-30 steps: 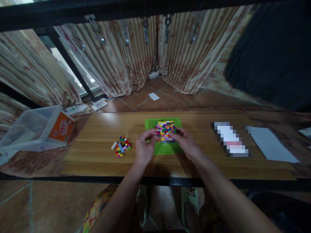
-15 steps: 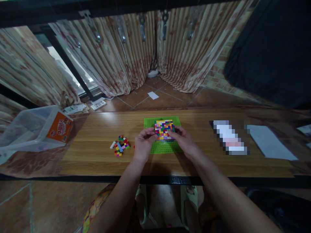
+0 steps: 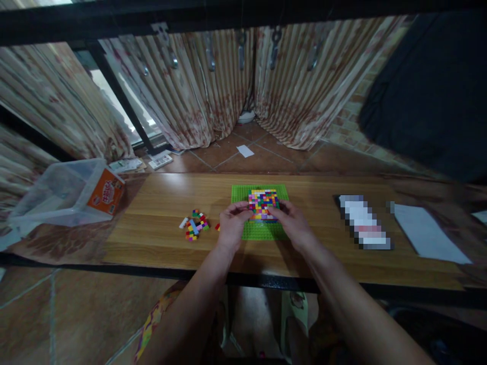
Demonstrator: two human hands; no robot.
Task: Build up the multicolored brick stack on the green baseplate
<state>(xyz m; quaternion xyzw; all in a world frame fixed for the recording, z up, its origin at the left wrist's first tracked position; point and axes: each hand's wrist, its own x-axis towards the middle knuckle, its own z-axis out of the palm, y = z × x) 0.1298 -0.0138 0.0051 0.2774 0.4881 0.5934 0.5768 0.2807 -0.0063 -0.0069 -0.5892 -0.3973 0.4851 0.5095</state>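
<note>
A block of many-coloured toy bricks sits over the green studded baseplate on the wooden table. My left hand grips its left side, with fingers behind and thumb at the front corner. From the right, my right hand closes on the other side, its thumb near the front of the top face. The undersides of both hands' grips are hidden. Left of the baseplate lies a pile of loose toy bricks. A small red brick lies close to my left wrist.
A clear plastic box with an orange label stands at the table's left end. On the right lie a pixelated phone-like object and white paper. The table's dark front edge runs below my forearms.
The whole view has shifted slightly, so the table items appear a little farther right. Both hands keep their hold on the brick block, with hardly any movement against it.
</note>
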